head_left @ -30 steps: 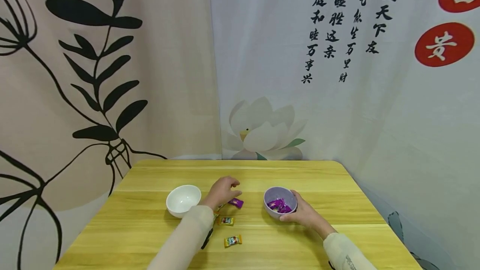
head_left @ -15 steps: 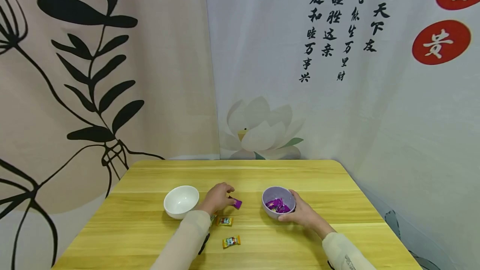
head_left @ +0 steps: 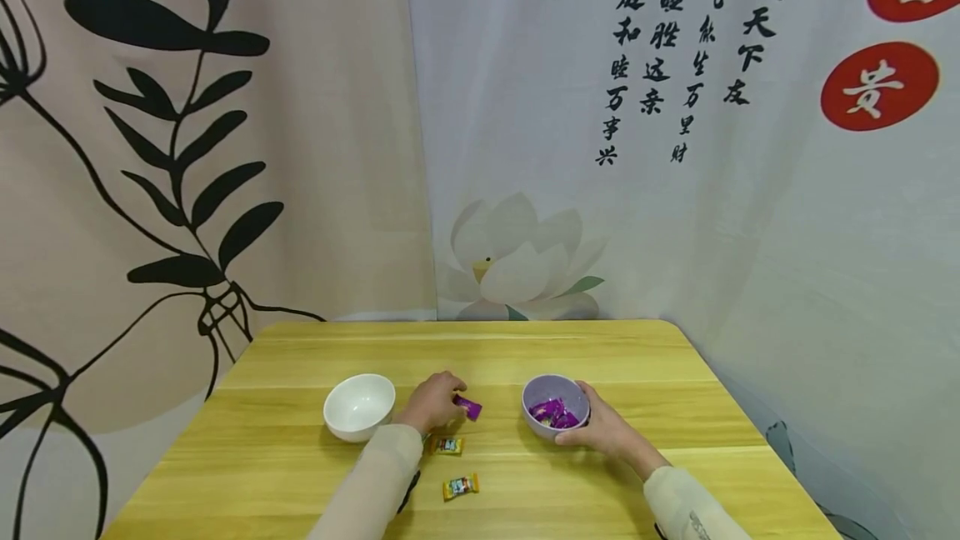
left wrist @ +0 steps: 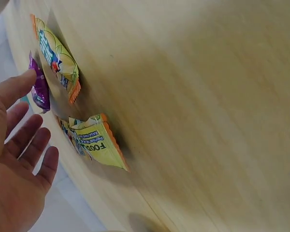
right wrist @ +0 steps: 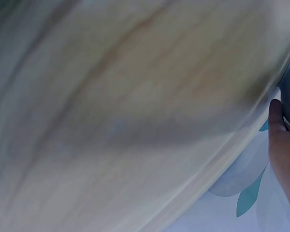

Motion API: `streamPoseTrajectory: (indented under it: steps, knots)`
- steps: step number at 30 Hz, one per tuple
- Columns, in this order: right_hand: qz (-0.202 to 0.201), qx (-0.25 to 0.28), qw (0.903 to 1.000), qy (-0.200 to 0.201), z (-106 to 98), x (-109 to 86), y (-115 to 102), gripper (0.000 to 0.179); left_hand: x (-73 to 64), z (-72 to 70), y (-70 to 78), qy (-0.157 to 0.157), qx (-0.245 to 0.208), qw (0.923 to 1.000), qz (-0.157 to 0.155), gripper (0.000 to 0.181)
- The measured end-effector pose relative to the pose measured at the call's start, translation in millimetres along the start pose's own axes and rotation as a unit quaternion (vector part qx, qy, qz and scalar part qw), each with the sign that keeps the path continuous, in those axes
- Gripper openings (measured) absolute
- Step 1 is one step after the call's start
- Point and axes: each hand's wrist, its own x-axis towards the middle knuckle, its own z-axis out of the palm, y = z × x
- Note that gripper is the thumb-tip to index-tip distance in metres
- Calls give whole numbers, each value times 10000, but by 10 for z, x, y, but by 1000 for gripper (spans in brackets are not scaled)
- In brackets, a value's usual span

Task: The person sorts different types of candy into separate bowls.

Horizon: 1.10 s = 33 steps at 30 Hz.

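In the head view, my left hand [head_left: 435,402] is at a purple-wrapped candy [head_left: 470,408] on the table. The left wrist view shows the thumb overlapping this candy [left wrist: 40,89], with the other fingers loosely bent and a gap between them and it. Two yellow-wrapped candies [left wrist: 58,55] lie near this hand in that view, one with an orange-edged wrapper [left wrist: 99,137] facing the camera. My right hand [head_left: 603,427] grips the side of a lilac bowl [head_left: 555,386], its thumb low on the near side. Several purple-wrapped candies [head_left: 553,413] sit inside this bowl.
Left of my left hand stands a white bowl [head_left: 359,407]. Nearer to me on the wooden table [head_left: 540,498] lie yellow candies, one close to the left forearm [head_left: 448,446] and one further forward [head_left: 461,487]. A printed cloth [head_left: 352,148] hangs behind the table.
My left hand has come down and back slightly, its thumb now over the purple candy's left end. The right hand stays on the lilac bowl. The head view has shifted slightly.
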Motion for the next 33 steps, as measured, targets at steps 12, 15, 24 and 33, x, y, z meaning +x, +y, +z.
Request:
streamPoseTrajectory:
  steps: [12,15,24,33]
  knots:
    - [-62,-23,10000,7,7,3,-28,117,-30,39,-7,-106,107,9998,-89,39]
    - [-41,-11,10000,15,7,1,-27,117,-37,42,6,-119,149,9998,-73,36]
    - [-17,-36,10000,18,9,-15,-23,118,-53,84,32,-45,378,9993,-52,27]
    - [22,-50,10000,30,4,-1,12,118,-57,13,84,133,416,9990,30,20]
